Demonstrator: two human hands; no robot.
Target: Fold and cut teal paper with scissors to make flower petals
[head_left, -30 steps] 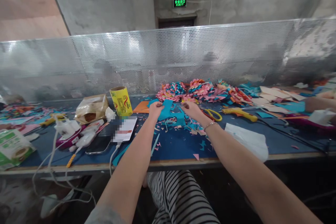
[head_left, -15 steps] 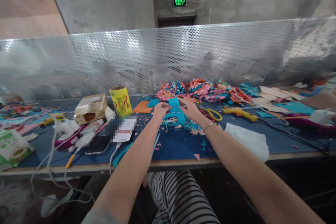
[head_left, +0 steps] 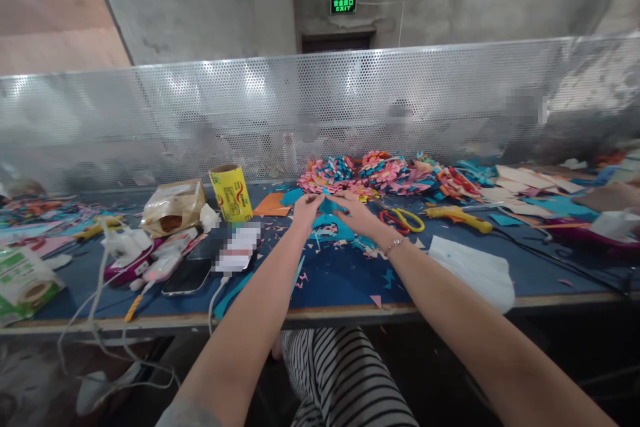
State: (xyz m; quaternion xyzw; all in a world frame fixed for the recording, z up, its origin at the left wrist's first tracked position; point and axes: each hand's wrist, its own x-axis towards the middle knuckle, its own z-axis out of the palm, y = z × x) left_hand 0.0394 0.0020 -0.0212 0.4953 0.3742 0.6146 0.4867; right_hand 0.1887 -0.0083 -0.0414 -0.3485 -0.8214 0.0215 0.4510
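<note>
Hands meet over the middle of the blue table (head_left: 330, 273): the left hand (head_left: 306, 208) and the right hand (head_left: 356, 212) both pinch a piece of teal paper (head_left: 330, 205) between fingertips, the fingers closed on it from either side, and the paper sits just above a litter of teal scraps (head_left: 334, 232) on the tabletop. Just right of the right hand lie scissors with red and yellow handles (head_left: 400, 218), and beyond them a yellow glue gun (head_left: 457, 216), its cord trailing toward the right edge. Behind the hands a row of multicoloured paper flowers (head_left: 380, 173) runs along the foot of the perforated metal screen (head_left: 320, 107), which closes off the far side. To the left stand a yellow tape roll (head_left: 231, 193) and a paper bag (head_left: 173, 205), with a phone (head_left: 189, 275) and white chargers (head_left: 125, 240) nearer the front edge. A white cloth (head_left: 475, 268) lies right of the forearm, near the front edge. The barest stretch of table is between the forearms and the front edge. Another person's arm (head_left: 607, 197) rests at far right, well apart.
</note>
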